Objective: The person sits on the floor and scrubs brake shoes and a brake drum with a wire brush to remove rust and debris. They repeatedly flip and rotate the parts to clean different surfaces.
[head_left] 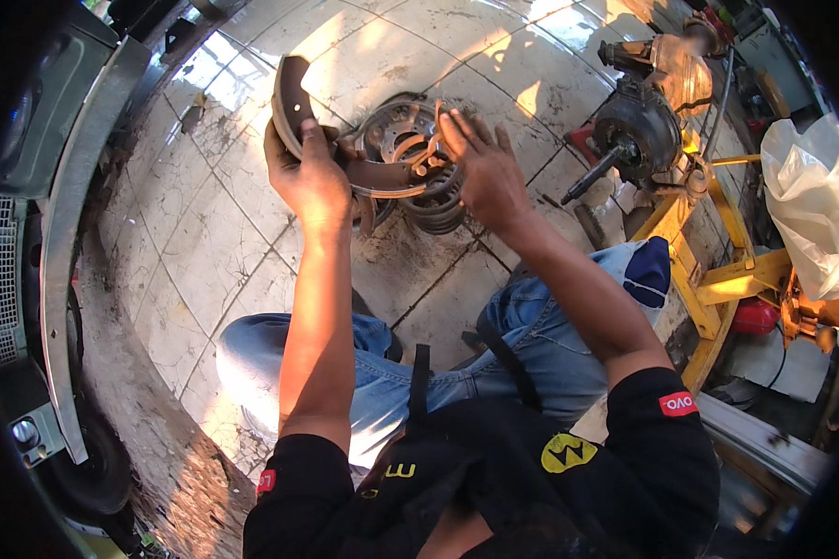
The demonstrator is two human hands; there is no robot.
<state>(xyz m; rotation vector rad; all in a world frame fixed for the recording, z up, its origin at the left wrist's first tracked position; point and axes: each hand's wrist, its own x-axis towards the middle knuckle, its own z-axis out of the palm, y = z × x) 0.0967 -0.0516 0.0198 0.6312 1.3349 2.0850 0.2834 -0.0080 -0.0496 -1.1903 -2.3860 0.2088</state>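
My left hand (315, 182) is closed around rusty, curved brake shoes. One brake shoe (293, 98) arcs upward beyond the fingers, and another curved shoe (382, 179) reaches right from the palm, its pale lining edge facing me. At that shoe's right end, my right hand (496, 182) has its fingers stretched out, the back of the hand up. A narrow rusty piece (439, 121) shows along its index finger; whether the hand touches it I cannot tell. Below both hands, a round metal drum (379, 130) and ringed metal parts (435, 216) sit on the floor, partly hidden.
Dirty tiled floor (205, 238) surrounds the parts. At right, an axle assembly with a dark hub (636, 126) rests by a yellow metal stand (718, 279), with a whitish plastic bag (806, 205) beyond. A vehicle's body and metal bumper (58, 270) line the left.
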